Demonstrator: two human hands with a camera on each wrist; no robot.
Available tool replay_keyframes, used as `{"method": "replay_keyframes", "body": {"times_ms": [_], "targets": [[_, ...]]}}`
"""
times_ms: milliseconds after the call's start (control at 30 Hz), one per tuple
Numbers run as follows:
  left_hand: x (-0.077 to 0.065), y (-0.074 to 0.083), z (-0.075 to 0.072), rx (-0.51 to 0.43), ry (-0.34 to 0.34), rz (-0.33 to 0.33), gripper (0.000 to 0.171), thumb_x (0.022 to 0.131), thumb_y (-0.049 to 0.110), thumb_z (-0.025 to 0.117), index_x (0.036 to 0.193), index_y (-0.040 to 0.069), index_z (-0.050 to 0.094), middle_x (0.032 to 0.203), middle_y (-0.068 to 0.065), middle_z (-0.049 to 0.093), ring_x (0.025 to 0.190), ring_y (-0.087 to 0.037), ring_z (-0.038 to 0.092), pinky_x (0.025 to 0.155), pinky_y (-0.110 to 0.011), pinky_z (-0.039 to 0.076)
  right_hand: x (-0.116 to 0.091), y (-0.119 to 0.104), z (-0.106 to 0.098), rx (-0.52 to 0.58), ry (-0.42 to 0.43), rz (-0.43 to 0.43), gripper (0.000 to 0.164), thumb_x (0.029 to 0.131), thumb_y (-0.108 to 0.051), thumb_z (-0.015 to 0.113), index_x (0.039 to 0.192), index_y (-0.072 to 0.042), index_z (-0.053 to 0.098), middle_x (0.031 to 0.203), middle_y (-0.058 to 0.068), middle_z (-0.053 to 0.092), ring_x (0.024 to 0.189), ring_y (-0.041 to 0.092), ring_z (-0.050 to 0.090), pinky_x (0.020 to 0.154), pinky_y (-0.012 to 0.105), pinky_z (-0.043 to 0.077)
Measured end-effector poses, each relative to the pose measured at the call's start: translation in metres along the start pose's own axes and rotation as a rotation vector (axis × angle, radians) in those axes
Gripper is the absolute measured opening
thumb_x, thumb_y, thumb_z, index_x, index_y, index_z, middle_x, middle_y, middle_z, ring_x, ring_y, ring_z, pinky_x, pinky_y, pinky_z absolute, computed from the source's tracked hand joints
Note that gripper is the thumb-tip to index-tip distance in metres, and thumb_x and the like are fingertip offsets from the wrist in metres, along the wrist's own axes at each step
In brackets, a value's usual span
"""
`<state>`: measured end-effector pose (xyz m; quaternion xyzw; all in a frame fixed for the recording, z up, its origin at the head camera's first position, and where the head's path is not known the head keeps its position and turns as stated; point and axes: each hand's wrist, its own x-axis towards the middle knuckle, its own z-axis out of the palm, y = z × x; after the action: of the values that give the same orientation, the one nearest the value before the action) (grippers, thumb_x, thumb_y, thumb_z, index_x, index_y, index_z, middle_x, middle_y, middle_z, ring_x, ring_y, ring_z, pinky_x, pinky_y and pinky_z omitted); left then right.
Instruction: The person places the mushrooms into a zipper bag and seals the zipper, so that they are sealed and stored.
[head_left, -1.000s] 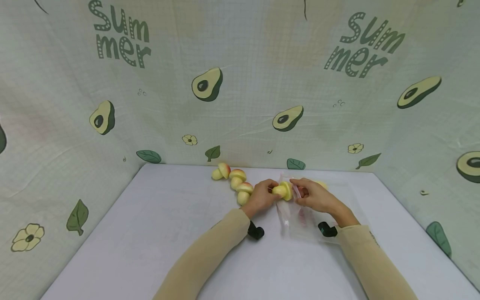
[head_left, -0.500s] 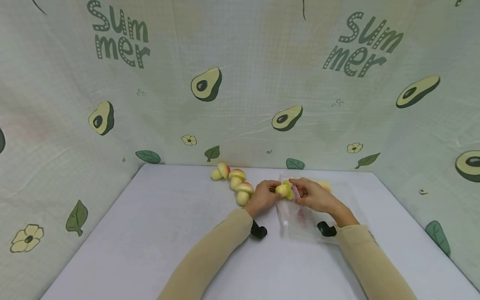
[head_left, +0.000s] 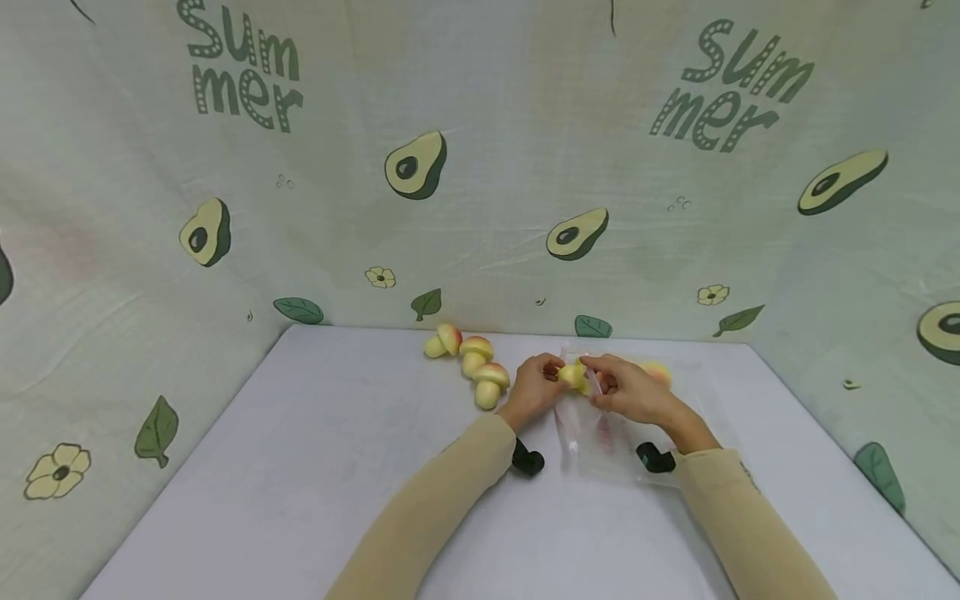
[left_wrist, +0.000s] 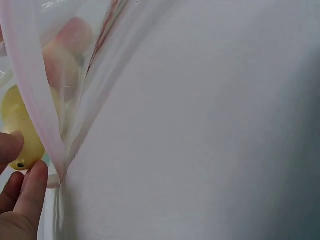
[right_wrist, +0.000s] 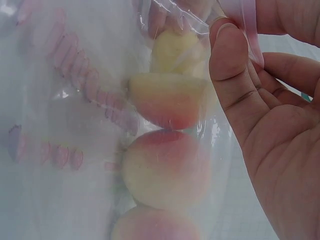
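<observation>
Yellow, the toy mushroom point(head_left: 572, 377) sits crosswise, stem pinched in the left hand point(head_left: 534, 387), cap pointing right to the clear bag point(head_left: 617, 442), whose mouth edge the right hand point(head_left: 633, 392) pinches. Farther off, leftward, three mushrooms point(head_left: 476, 356) rest on the table point(head_left: 300, 450).

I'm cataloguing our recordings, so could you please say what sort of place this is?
Probably a makeshift filming booth: printed fabric covers three sides around a white tabletop bearing toy-like mushrooms and a clear bag.
</observation>
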<state>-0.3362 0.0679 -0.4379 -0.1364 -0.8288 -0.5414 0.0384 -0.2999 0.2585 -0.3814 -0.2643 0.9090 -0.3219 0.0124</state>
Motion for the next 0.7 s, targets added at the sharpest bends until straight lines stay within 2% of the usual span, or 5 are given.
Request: {"method": "replay_keyframes", "body": {"times_ms": [167,500,700], "targets": [[-0.0022,0.0023,-0.0011,0.042,0.031,0.004,0.026,0.080,0.001,0.071,0.105,0.004,0.069,0.091,-0.006,0.063,0.080,-0.010,0.060,0.071,-0.019,0.049,-0.0001,0.0030,0.0017,0.011,0.001,-0.018,0.064,0.080,-0.003,0.073,0.138,0.001,0.047,0.092,0.007,0.052,0.075,0.018,0.048,0.057,0.024,0.044],[-0.0011,0.0033,0.0017,0.009,0.066,-0.004,0.019,0.079,-0.002,0.070,0.097,0.003,0.068,0.083,-0.006,0.064,0.072,-0.006,0.055,0.065,-0.017,0.046,-0.0011,0.0007,0.0010,0.022,0.003,-0.012,0.064,0.080,-0.003,0.073,0.139,0.002,0.046,0.098,0.010,0.053,0.076,0.019,0.049,0.056,0.025,0.044],[0.0029,0.0005,0.0079,-0.006,0.048,0.008,0.020,0.077,-0.005,0.070,0.096,0.002,0.068,0.081,-0.004,0.065,0.072,-0.005,0.057,0.066,-0.015,0.047,-0.0028,0.0001,0.0008,0.043,-0.006,0.004,0.065,0.081,-0.004,0.072,0.139,0.001,0.046,0.104,0.010,0.054,0.077,0.020,0.050,0.056,0.026,0.044]]}}
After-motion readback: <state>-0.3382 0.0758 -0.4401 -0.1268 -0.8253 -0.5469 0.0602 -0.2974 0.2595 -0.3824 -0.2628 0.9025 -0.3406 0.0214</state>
